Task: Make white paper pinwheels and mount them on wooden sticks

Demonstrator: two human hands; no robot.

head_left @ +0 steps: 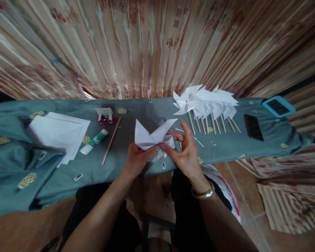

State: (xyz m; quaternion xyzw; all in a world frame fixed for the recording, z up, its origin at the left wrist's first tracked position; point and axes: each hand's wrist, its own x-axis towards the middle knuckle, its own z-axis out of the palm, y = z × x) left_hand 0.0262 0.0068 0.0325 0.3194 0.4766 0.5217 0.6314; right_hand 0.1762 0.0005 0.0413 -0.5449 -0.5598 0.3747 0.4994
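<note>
Between my hands is a white paper pinwheel [154,134] with its blades folded in, held just above the cloth. My left hand [139,157] grips its lower left side, thumb pressed near the middle. From the right, my right hand [185,150] pinches the paper at the centre, with the index finger raised. Whether a pin sits under the thumbs is too small to tell. A wooden stick [111,140] lies to the left of my hands. Beyond it stands an open red and white box [105,116] with small dark shiny pieces inside.
Finished pinwheels on sticks [204,101] overlap at the back right. White paper sheets [59,131] and a green and white glue stick [94,141] lie left. A phone [253,127] and a blue-framed device [279,106] rest at the right end. A curtain [152,49] hangs behind the table.
</note>
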